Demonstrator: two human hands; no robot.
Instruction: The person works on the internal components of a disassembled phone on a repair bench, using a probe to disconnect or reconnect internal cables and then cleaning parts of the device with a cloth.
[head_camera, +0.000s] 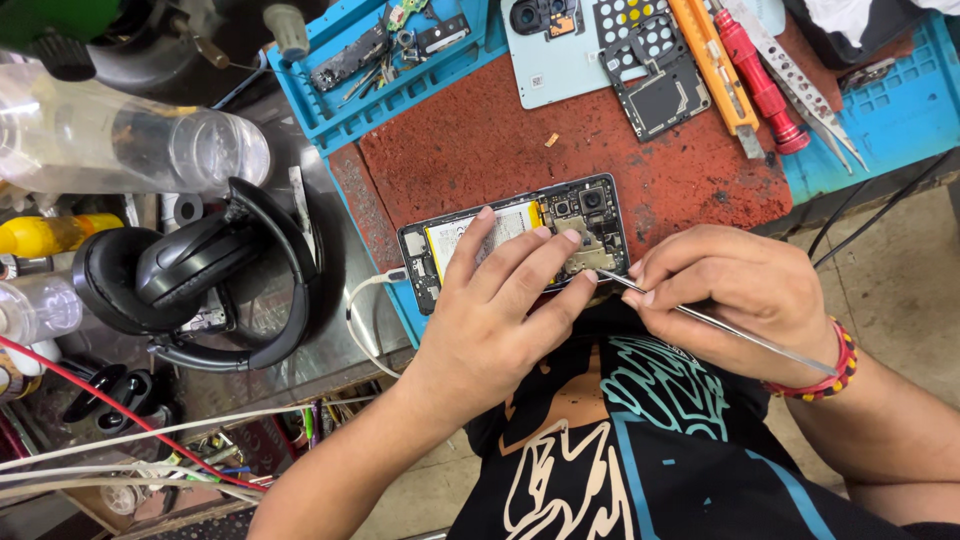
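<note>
An opened phone (590, 208) with its back removed lies on a red mat (500, 150), its battery and circuit board exposed. My left hand (500, 310) lies flat over the phone, fingers spread across the battery and board, holding it down. My right hand (730, 290) pinches thin metal tweezers (720, 325); their tip meets the phone's lower edge near my left fingertips. A white cable (362, 300) is plugged into the phone's left end.
A pale phone back cover (550, 60), a shield frame (660, 85), an orange knife (715, 60), a red screwdriver (760, 80) and another pair of tweezers (800, 85) lie at the far right. Black headphones (200, 280), plastic bottles (120, 140) and a blue parts tray (330, 100) are at left.
</note>
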